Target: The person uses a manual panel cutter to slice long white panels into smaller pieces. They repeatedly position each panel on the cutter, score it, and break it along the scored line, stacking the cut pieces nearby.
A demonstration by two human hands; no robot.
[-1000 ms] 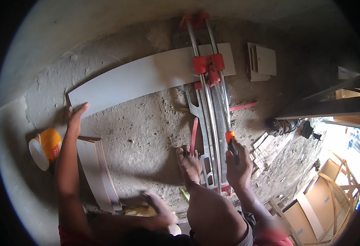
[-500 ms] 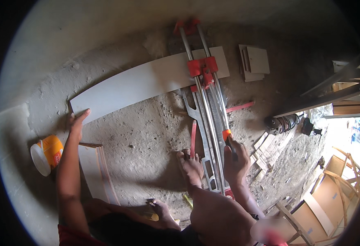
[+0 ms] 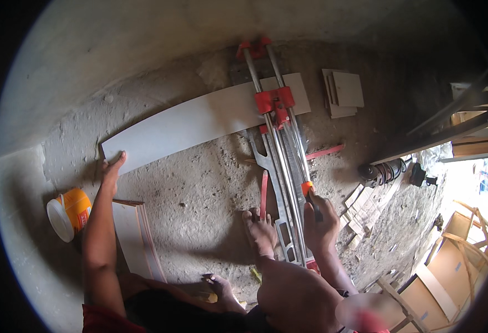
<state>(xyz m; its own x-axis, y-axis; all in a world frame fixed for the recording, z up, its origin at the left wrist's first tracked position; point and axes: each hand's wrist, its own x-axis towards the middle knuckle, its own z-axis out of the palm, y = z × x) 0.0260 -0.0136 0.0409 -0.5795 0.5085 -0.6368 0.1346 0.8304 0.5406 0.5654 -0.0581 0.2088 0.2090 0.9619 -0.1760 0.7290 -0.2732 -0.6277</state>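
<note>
A long, pale, plank-shaped tile (image 3: 183, 125) lies across a manual tile cutter (image 3: 288, 183) with twin metal rails and red fittings. My left hand (image 3: 113, 166) grips the tile's left end, thumb on its upper face; the other fingers are partly hidden at the edge. My right hand (image 3: 323, 222) is wrapped round the cutter's dark handle, whose orange collar (image 3: 307, 187) shows ahead of the fingers. The cutter's red carriage (image 3: 274, 100) sits over the tile near its right end. Beside the base, my bare foot rests against a red arm (image 3: 264, 194) of the cutter.
A yellow bucket (image 3: 77, 208) with a white lid lies tipped at the left, near stacked tiles (image 3: 133, 233). Cut tile pieces (image 3: 346, 91) lie at the far right. A corded power tool (image 3: 385, 171), narrow offcuts (image 3: 358, 213) and wooden framing (image 3: 460, 244) are on the right.
The whole view has tilted a little, so everything sits slightly lower in the picture. Both hands keep their holds, and neither the tile nor the carriage has visibly shifted on the cutter.
</note>
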